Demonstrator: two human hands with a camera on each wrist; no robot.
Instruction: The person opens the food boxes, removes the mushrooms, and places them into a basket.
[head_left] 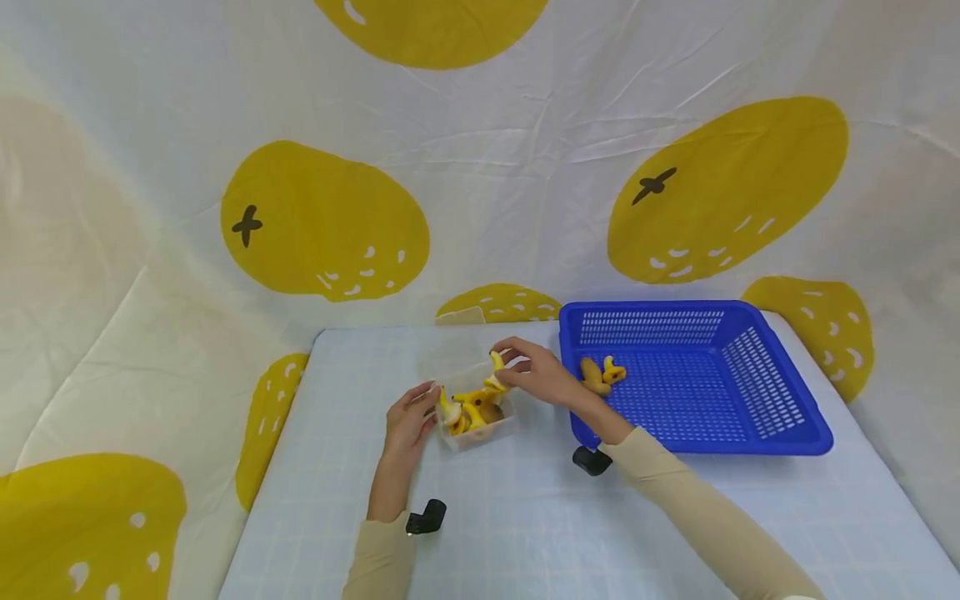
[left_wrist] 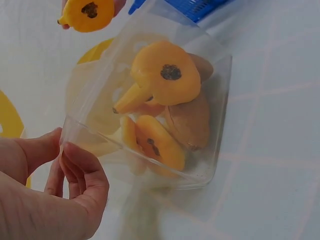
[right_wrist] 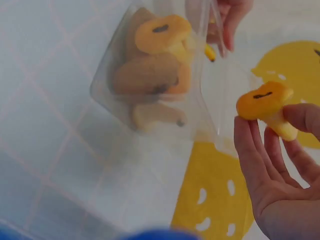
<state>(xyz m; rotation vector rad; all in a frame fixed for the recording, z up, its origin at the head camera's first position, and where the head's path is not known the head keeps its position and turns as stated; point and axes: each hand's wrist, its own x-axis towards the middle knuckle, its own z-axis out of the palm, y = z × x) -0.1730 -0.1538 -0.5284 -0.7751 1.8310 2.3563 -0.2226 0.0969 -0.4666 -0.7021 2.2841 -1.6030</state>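
A clear plastic box (left_wrist: 212, 165) stands on the table, holding several small yellow toy bananas (head_left: 472, 417) with peeled-back skins and brown potato-like pieces (left_wrist: 187, 122). My left hand (head_left: 405, 423) is at the box's left side; in the left wrist view its thumb and fingers pinch the rim. My right hand (head_left: 536, 375) holds one peeled toy banana (right_wrist: 265, 102) between thumb and fingers, just over the box's far right edge. A dark patch shows on the base of that toy banana.
To the right stands a blue plastic basket (head_left: 783, 375) with slotted walls. A brown potato-like piece (head_left: 592, 377) and a yellow toy banana (head_left: 614, 370) lie at its left end. Behind the pale checked table (head_left: 337, 375) hangs a white cloth (head_left: 510, 208) with yellow fruit prints.
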